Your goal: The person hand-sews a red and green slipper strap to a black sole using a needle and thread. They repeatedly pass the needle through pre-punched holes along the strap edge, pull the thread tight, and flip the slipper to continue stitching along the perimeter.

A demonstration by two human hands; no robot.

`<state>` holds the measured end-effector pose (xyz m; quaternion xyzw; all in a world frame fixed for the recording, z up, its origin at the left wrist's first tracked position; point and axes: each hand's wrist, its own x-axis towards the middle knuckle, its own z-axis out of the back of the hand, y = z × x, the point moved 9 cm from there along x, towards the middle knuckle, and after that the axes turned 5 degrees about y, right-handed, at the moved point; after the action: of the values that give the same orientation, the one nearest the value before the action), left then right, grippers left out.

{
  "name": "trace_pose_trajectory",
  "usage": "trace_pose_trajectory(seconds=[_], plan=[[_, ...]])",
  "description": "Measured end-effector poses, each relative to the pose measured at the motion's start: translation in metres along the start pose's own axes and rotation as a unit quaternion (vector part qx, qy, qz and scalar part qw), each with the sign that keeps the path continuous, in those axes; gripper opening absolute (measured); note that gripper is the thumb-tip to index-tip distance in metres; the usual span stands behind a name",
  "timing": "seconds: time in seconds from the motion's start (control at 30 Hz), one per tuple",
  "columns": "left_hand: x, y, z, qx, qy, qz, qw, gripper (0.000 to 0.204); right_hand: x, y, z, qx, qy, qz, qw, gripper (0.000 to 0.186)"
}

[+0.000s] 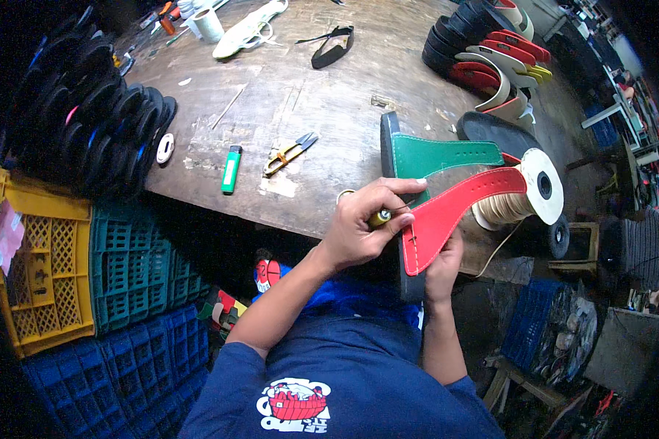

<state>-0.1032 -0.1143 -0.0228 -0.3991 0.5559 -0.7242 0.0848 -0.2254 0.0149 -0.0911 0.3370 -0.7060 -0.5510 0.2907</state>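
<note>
My left hand (366,223) is closed around a short yellow-handled awl (380,217), its thin metal shaft pointing at the stitched edge of a red strap (447,219). The thumb and fingertips touch that edge. My right hand (444,269) grips the black-soled sandal (411,287) from behind the red strap, its fingers partly hidden. A green strap (447,154) with white stitching and a row of holes stands out beyond the red one, against the dark sole. Right beside the red strap's tip is a spool of cream cord (543,184), with a loose end trailing down.
On the wooden table (198,146) lie a green lighter (231,170), yellow thread snips (291,154), a black strap (333,47) and a white shoe (250,29). Black soles (95,110) are piled left; strapped sandals (490,58) stack far right. Plastic crates (44,271) stand lower left.
</note>
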Motion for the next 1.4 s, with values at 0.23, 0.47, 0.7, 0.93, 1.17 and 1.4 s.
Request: trace_pose_trajectory(seconds=[0.23,0.47,0.7,0.93,1.17,1.4], plan=[[0.003,0.000,-0.001,0.009,0.012,-0.009,1.000,0.009,0.002,0.042,-0.001,-0.197,0.193,0.028,0.961,0.022],[0.008,-0.007,-0.002,0.046,0.014,-0.034,0.998,0.011,0.014,0.009,-0.015,-0.018,0.099,-0.133,0.986,0.020],[0.009,-0.005,-0.005,0.043,0.029,-0.029,0.998,0.011,0.022,-0.018,0.004,-0.141,0.016,-0.153,0.978,0.023],[0.008,-0.004,-0.004,0.043,0.021,-0.028,0.998,0.011,0.045,-0.019,-0.005,0.047,0.129,-0.056,0.989,0.030],[0.002,-0.001,-0.004,0.028,0.008,-0.022,0.999,0.011,0.026,-0.034,-0.006,-0.051,0.100,-0.047,0.993,0.015],[0.001,-0.002,-0.006,0.009,0.024,-0.036,0.999,0.013,0.015,-0.036,-0.005,-0.111,0.120,-0.110,0.980,0.020]])
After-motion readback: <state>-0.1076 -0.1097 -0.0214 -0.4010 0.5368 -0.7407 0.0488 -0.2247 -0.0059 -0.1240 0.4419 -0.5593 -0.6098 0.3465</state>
